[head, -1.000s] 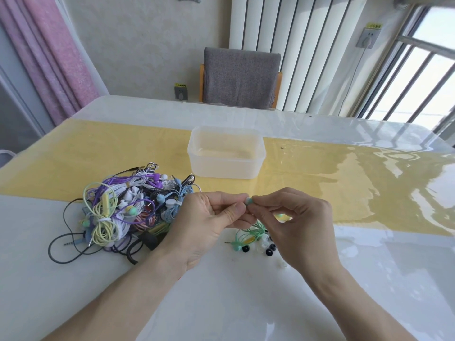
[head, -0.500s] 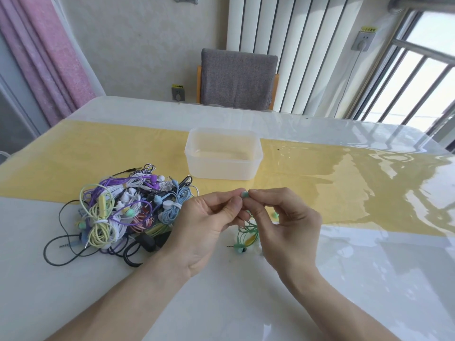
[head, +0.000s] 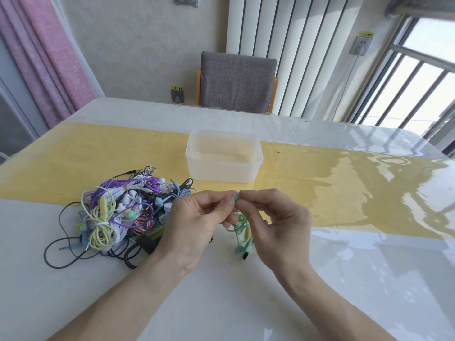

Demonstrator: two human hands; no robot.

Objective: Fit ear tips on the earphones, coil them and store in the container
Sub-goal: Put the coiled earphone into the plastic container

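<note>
My left hand (head: 197,225) and my right hand (head: 278,225) meet fingertip to fingertip above the table, both pinching a small teal earbud (head: 236,196). Its green cable (head: 242,228) hangs down between the hands to the table, ending by a second earbud with a black tip (head: 244,255). A clear plastic container (head: 223,156) stands behind the hands on the yellow runner and looks empty. A tangled pile of earphones (head: 118,212) in purple, yellow, white, blue and black lies to the left of my left hand.
The table (head: 344,279) is glossy white with a yellow runner (head: 344,183) across it. A grey chair (head: 237,82) stands at the far edge. A black cable loop (head: 61,252) trails out of the pile toward the front left.
Both hands stay joined on the earbud and have shifted slightly; the green cable now hangs more freely, and the loose tips seen on the table a second ago are hidden by my right hand.
</note>
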